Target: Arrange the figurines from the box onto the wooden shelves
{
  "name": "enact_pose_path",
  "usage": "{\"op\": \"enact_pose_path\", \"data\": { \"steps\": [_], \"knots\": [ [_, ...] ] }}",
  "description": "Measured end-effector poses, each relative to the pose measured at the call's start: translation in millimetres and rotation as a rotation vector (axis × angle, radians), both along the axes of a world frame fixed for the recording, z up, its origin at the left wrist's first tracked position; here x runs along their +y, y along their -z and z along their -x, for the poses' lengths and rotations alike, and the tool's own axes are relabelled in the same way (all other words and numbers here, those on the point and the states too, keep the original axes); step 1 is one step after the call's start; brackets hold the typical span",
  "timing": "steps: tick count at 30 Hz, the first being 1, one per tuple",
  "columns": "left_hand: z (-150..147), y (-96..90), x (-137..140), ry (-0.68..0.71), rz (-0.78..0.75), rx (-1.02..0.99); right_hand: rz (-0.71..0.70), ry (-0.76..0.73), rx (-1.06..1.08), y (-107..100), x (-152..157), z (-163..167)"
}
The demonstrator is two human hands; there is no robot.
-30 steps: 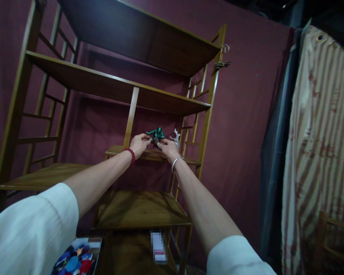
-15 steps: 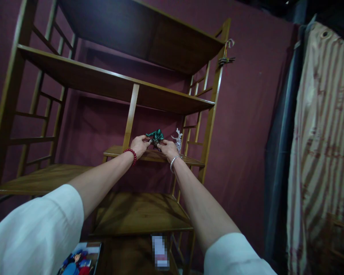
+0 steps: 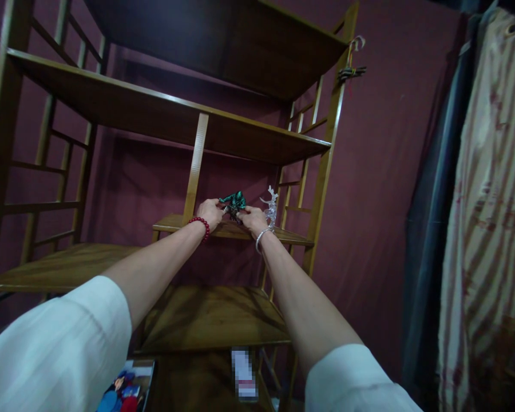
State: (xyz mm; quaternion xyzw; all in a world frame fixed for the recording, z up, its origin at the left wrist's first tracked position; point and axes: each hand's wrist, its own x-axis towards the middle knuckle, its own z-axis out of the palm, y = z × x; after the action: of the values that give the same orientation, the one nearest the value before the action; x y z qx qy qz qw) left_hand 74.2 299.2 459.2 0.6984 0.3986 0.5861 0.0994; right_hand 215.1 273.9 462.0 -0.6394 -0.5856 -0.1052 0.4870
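Note:
Both my arms reach forward to a small raised shelf [image 3: 171, 224] in the wooden rack. A small green and dark figurine [image 3: 235, 201] is between my hands at that shelf. My left hand [image 3: 212, 214], with a red bead bracelet on the wrist, pinches its left side. My right hand [image 3: 253, 221], wearing a silver bracelet, grips its lower right side. Just right of my right hand stands a clear, antler-like ornament [image 3: 272, 206], its lower part partly hidden. Whether the figurine's base touches the shelf is hard to see.
An upright divider [image 3: 196, 166] rises left of my hands, with a long shelf board [image 3: 163, 100] above. A box with colourful figures [image 3: 122, 392] and a blurred pale packet [image 3: 244, 375] sit below. A striped curtain [image 3: 489, 217] hangs at right; a twig bundle [image 3: 352, 73] hangs on the post.
The view has shifted slightly and come a little closer to the rack. Both hands keep their hold on the figurine, which looks hardly moved against the shelf.

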Motion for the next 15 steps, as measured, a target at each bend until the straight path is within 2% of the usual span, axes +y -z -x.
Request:
{"op": "enact_pose_path", "data": {
  "steps": [5, 15],
  "knots": [
    [0.9, 0.2, -2.1, -0.084, 0.047, 0.005, -0.014, -0.033, 0.009, 3.0, 4.6, -1.0],
    [1.5, 2.7, 1.0, -0.110, 0.054, -0.023, -0.002, -0.019, -0.024, 4.8, 5.4, -0.1]
  ]
}}
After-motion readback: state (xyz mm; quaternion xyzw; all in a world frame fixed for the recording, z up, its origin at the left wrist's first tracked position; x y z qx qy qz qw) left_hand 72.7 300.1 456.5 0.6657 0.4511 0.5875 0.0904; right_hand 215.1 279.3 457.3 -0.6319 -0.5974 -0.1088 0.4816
